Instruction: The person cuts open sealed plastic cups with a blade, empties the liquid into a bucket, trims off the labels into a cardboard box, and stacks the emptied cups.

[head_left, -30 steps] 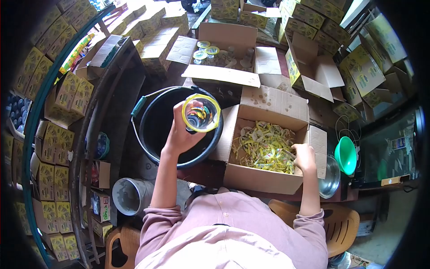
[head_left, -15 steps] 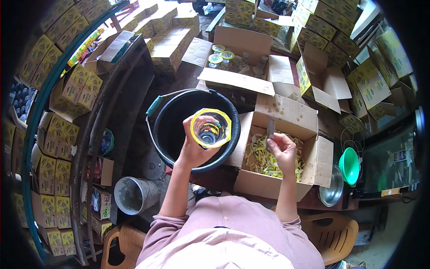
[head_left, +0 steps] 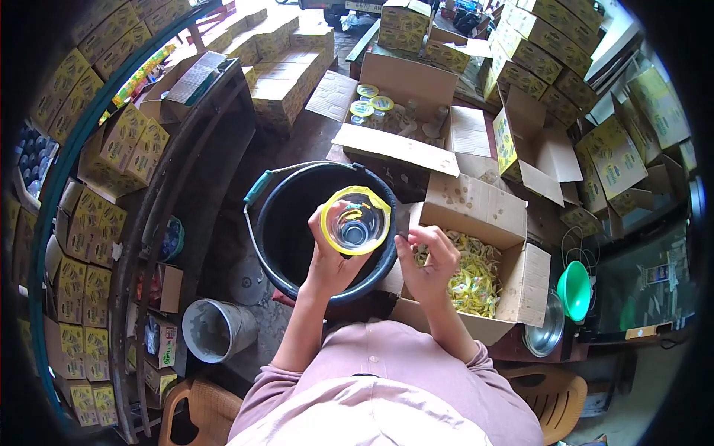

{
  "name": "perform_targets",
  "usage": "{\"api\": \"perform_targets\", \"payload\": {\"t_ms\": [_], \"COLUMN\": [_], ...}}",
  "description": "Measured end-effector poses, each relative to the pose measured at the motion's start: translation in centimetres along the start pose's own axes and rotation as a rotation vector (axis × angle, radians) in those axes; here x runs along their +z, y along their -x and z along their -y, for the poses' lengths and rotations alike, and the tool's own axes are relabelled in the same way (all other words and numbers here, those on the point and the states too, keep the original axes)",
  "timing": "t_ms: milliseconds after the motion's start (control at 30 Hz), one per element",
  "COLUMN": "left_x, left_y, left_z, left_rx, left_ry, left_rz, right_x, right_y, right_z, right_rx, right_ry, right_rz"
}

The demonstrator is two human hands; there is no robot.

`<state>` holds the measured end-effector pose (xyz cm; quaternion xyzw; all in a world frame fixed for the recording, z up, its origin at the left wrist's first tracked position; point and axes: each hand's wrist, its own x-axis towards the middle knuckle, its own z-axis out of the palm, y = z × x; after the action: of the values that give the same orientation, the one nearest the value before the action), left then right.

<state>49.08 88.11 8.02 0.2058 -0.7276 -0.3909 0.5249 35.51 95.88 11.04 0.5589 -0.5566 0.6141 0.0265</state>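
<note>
My left hand [head_left: 332, 266] is wrapped round a clear glass [head_left: 356, 232] with a yellow band round its rim, held above a large black bucket [head_left: 279, 227]. To its right, my right hand [head_left: 430, 260] is closed at the bucket's edge, thumb and index finger pinched close to the glass but apart from it. What sits between those fingers is too unclear to make out. Behind the right hand is an open cardboard box [head_left: 520, 286] holding many yellow and whitish strips [head_left: 477, 279].
Another open box [head_left: 401, 145] holds glasses, some with yellow rims. A green bowl [head_left: 573, 291] and a metal basin [head_left: 547, 327] lie at the right, a grey pail [head_left: 217, 331] at the lower left. Stacked yellow cartons [head_left: 286, 85] and an opened carton [head_left: 547, 167] stand farther back.
My right hand came out of the box of strips, lifting a flat greyish piece, then moved left towards the glass. My left hand still holds the glass, now lower and farther right in view.
</note>
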Motion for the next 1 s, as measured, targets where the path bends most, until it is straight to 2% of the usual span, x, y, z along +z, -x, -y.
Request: {"api": "perform_targets", "payload": {"t_ms": [233,600,1000], "left_x": [2.6,8.8,15.0], "left_y": [-0.7,2.8,5.2], "left_z": [-1.9,-4.3,-7.1], "left_rx": [0.036,0.008,0.077], "left_ry": [0.08,0.114,0.076], "left_rz": [-0.002,0.107,0.155], "right_x": [-1.1,-7.8,-15.0], "right_y": [0.1,3.0,5.1], "right_z": [0.7,0.9,0.3], "right_rx": [-0.102,-0.14,-0.165], "right_ry": [0.141,0.277,0.355], "right_rz": [-0.144,-0.247,-0.226]}}
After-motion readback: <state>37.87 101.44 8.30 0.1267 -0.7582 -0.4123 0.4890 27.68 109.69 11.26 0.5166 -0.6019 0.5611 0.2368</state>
